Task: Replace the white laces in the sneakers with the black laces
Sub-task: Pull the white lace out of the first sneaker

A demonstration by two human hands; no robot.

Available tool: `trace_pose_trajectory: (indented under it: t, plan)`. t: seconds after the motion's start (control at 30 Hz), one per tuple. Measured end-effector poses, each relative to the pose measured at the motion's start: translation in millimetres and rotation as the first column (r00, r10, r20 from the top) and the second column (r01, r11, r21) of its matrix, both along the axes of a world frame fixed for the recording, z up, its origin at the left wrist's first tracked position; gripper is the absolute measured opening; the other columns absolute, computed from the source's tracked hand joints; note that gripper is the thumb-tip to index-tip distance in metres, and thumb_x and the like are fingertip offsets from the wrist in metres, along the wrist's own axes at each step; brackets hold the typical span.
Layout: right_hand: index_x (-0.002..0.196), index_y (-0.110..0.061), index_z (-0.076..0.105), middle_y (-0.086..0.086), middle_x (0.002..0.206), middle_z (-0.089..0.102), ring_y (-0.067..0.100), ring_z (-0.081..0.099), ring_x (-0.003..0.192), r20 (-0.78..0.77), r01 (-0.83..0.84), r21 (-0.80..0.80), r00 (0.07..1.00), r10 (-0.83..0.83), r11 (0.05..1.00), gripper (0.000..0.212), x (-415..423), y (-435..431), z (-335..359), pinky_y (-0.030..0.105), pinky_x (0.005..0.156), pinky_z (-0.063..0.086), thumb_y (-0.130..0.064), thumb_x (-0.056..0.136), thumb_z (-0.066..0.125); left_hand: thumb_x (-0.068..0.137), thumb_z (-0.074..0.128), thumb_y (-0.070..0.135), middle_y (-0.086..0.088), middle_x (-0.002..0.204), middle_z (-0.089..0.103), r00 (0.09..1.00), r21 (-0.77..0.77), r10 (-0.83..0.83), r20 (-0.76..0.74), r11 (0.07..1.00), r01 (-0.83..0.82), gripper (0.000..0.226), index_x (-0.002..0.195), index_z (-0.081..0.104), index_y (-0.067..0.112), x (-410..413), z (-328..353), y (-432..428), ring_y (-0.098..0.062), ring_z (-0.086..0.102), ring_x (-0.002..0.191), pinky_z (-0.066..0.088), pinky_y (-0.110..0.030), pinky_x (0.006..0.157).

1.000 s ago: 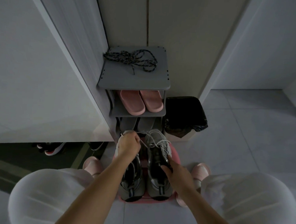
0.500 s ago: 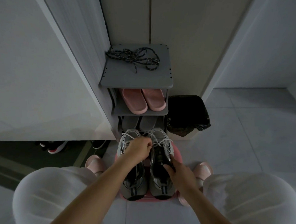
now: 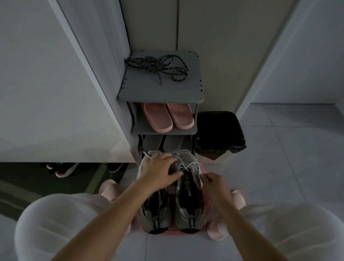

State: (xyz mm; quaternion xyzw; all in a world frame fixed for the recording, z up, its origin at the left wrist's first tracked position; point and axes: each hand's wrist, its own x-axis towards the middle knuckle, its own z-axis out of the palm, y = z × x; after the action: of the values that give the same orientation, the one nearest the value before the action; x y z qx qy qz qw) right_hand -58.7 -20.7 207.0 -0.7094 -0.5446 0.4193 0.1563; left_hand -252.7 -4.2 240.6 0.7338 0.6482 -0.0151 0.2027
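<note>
Head view. Sneakers: a pair, heels toward the person, long axes running away toward the shoe rack.
Left hand: fingers spread flat over the left forefoot, gripping nothing.
Right hand: beside the white laces, apparently pinching one end.
Black laces: on the rack top, well ahead of both hands.

The left hand covers the toe of the left sneaker, so whether it holds a lace there is hidden. The right hand is blurred, curled beside the white laces; whether it pinches one is unclear. The sneakers hide most of the pink stool. The rack's middle shelf cuts off the grey slippers. The bottom edge cuts off both forearms.
</note>
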Motion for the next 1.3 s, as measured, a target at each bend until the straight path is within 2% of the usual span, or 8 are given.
trace_pose_trajectory:
  t: [0.13, 0.37, 0.63, 0.87, 0.97, 1.07, 1.2, 1.3]
  plan:
    - [0.089, -0.010, 0.074, 0.001, 0.076, 0.064, 0.016, 0.057, 0.073, -0.112, 0.006, -0.020, 0.994, -0.008, 1.000, 0.012, -14.6, 30.6, -10.0, 0.029, 0.070, 0.043, -0.013, 0.088, 0.062, 0.081, 0.051, 0.065, 0.009, 0.155, 0.022, 0.996, -0.039, -0.090, 0.004, 0.995, 0.090, 0.080, 0.147, 0.024, 0.029, 17.3, -8.4, -2.7, -0.021, 0.021, 0.140, 0.020, -0.042, 0.111]
    - [0.082, -0.012, 0.064, 0.003, 0.078, 0.061, 0.021, 0.059, 0.077, 0.116, -0.171, 0.044, 0.979, 0.165, 0.984, 0.007, -21.8, 40.6, -7.9, 0.034, 0.072, 0.047, -0.017, 0.086, 0.061, 0.071, 0.057, 0.066, -0.002, 0.150, 0.024, 0.994, -0.034, -0.080, -0.069, 0.996, 0.077, 0.080, 0.136, 0.038, 0.023, 17.5, -22.3, 5.8, -0.024, 0.020, 0.139, 0.015, -0.041, 0.113]
    - [0.118, -0.001, 0.040, 0.018, 0.112, 0.062, 0.035, 0.061, 0.102, 0.486, -0.544, -0.044, 0.721, 0.494, 0.838, 0.024, -26.2, 55.8, 1.2, 0.035, 0.071, 0.041, -0.006, 0.095, 0.039, 0.077, 0.060, 0.055, -0.004, 0.117, 0.057, 0.998, 0.070, -0.056, 0.004, 0.996, 0.055, 0.053, 0.109, 0.056, 0.013, 24.2, -24.5, -4.9, -0.021, 0.048, 0.119, 0.024, -0.031, 0.111]
    - [0.097, -0.009, 0.064, 0.006, 0.089, 0.064, 0.024, 0.062, 0.089, 0.119, -0.225, 0.069, 0.969, 0.216, 0.972, 0.017, -14.4, 42.1, -9.6, 0.031, 0.075, 0.047, -0.024, 0.092, 0.058, 0.079, 0.060, 0.052, -0.001, 0.114, 0.058, 0.983, 0.005, 0.096, 0.159, 0.995, -0.098, 0.050, 0.110, 0.051, 0.014, 22.0, -27.9, -12.5, -0.020, 0.051, 0.110, 0.025, -0.027, 0.104]
    - [0.096, -0.011, 0.066, -0.001, 0.083, 0.059, 0.015, 0.056, 0.081, 0.060, -0.180, 0.060, 0.982, 0.177, 0.982, 0.011, -13.8, 38.6, -12.7, 0.021, 0.062, 0.040, -0.017, 0.091, 0.058, 0.079, 0.062, 0.049, 0.000, 0.127, 0.053, 0.972, -0.037, 0.117, 0.205, 0.993, -0.112, 0.060, 0.126, 0.047, 0.016, 21.9, -27.4, -11.5, -0.020, 0.046, 0.120, 0.025, -0.030, 0.110]
    - [0.096, -0.009, 0.065, 0.000, 0.084, 0.058, 0.016, 0.055, 0.082, 0.037, -0.193, 0.054, 0.981, 0.191, 0.980, 0.012, -15.1, 41.1, -13.6, 0.024, 0.068, 0.040, -0.017, 0.090, 0.058, 0.078, 0.062, 0.050, 0.000, 0.127, 0.054, 0.969, -0.041, 0.117, 0.219, 0.993, -0.110, 0.062, 0.127, 0.047, 0.016, 21.0, -29.5, -11.2, -0.019, 0.047, 0.120, 0.025, -0.031, 0.111]
    - [0.084, -0.012, 0.056, 0.000, 0.076, 0.054, 0.019, 0.055, 0.076, 0.155, -0.288, 0.066, 0.949, 0.275, 0.955, 0.012, -16.7, 50.1, -5.9, 0.032, 0.069, 0.044, -0.020, 0.092, 0.053, 0.076, 0.063, 0.048, 0.000, 0.125, 0.055, 0.967, -0.040, 0.134, 0.218, 0.991, -0.128, 0.062, 0.128, 0.048, 0.018, 22.3, -30.8, -11.8, -0.020, 0.050, 0.117, 0.030, -0.031, 0.107]
    - [0.097, -0.011, 0.052, 0.003, 0.087, 0.057, 0.023, 0.058, 0.082, 0.372, -0.418, 0.131, 0.861, 0.346, 0.899, 0.019, -24.8, 55.5, 6.7, 0.033, 0.069, 0.043, -0.028, 0.096, 0.043, 0.075, 0.066, 0.048, -0.001, 0.120, 0.060, 0.968, 0.006, 0.126, 0.219, 0.991, -0.131, 0.060, 0.126, 0.052, 0.018, 21.7, -31.4, -12.1, -0.022, 0.054, 0.111, 0.036, -0.028, 0.096]
